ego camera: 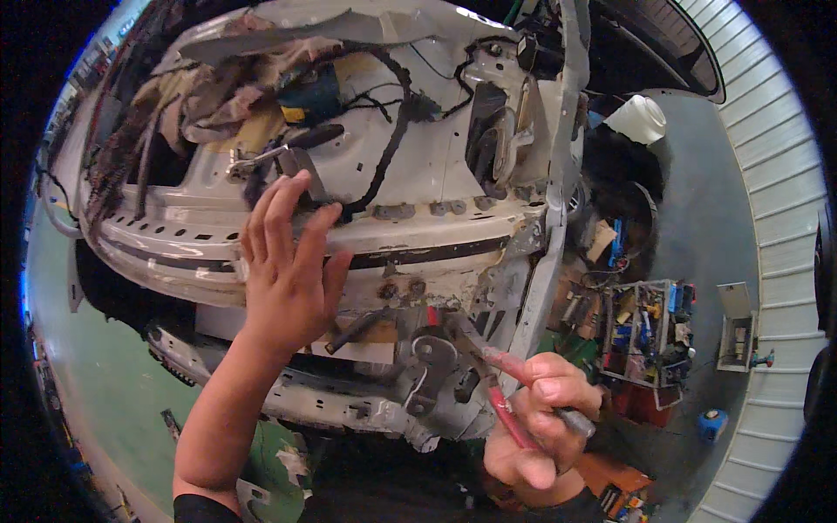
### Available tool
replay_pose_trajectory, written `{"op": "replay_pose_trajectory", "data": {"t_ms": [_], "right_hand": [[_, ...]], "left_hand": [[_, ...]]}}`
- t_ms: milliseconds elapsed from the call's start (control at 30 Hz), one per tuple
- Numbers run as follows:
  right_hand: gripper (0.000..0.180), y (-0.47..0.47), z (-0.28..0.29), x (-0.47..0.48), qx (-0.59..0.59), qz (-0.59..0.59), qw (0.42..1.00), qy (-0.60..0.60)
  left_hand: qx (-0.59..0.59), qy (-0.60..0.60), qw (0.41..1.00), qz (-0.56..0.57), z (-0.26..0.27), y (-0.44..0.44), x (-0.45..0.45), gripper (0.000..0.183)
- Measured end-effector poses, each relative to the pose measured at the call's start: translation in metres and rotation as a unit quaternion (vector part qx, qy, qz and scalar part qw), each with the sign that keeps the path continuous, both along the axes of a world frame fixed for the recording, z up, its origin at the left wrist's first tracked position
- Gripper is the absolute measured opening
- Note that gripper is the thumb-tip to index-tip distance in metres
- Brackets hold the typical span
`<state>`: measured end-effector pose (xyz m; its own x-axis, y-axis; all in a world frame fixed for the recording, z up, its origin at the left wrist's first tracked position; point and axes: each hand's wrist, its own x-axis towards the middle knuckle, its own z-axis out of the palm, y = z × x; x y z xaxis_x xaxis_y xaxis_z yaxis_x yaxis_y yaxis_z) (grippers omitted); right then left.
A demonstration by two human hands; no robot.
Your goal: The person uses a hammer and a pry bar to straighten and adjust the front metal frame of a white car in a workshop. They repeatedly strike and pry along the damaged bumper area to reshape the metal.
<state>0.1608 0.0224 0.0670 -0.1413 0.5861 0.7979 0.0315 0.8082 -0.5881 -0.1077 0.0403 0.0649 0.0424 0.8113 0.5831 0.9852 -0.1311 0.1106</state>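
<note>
My left hand [284, 268] is over the edge of a stripped white car body [431, 163], fingers apart and nothing in its grasp. Its fingertips are near a grey metal bracket [304, 170]; whether they touch it cannot be seen. Lower right, my right hand [543, 415] grips a pair of red-handled pliers [502, 402], the handles spread apart. The jaws point up and left toward the rusty lower flange of the body. A grey cylindrical piece [575, 423] also sticks out from between my right fingers.
A black wiring harness [395, 140] runs over the body panel beside crumpled cloth [222, 98]. Below lies a metal crossmember [327, 399]. To the right stand a tool cart [644, 333], a white bucket [637, 119], a blue container [711, 423] and an open wall box [735, 333].
</note>
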Motion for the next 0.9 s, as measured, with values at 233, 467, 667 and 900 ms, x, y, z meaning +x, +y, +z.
{"op": "replay_pose_trajectory", "data": {"t_ms": [233, 467, 667, 900], "right_hand": [[0.049, 0.017, -0.022, -0.020, 0.067, -0.030, 0.997, -0.005], [0.045, 0.014, -0.016, -0.047, -0.045, 0.000, 0.986, 0.158], [0.042, 0.043, 0.000, -0.054, -0.042, 0.066, 0.988, 0.130], [0.036, 0.055, 0.010, -0.053, -0.086, 0.066, 0.985, 0.134]], "left_hand": [[-0.038, -0.028, 0.998, 0.031, -0.012, 0.000, -0.009, 0.037], [-0.069, -0.041, 0.996, 0.042, -0.009, -0.001, -0.008, 0.037], [-0.061, -0.040, 0.997, 0.037, -0.010, 0.000, -0.007, 0.037], [-0.050, -0.044, 0.997, 0.036, -0.008, 0.000, -0.005, 0.035]]}}
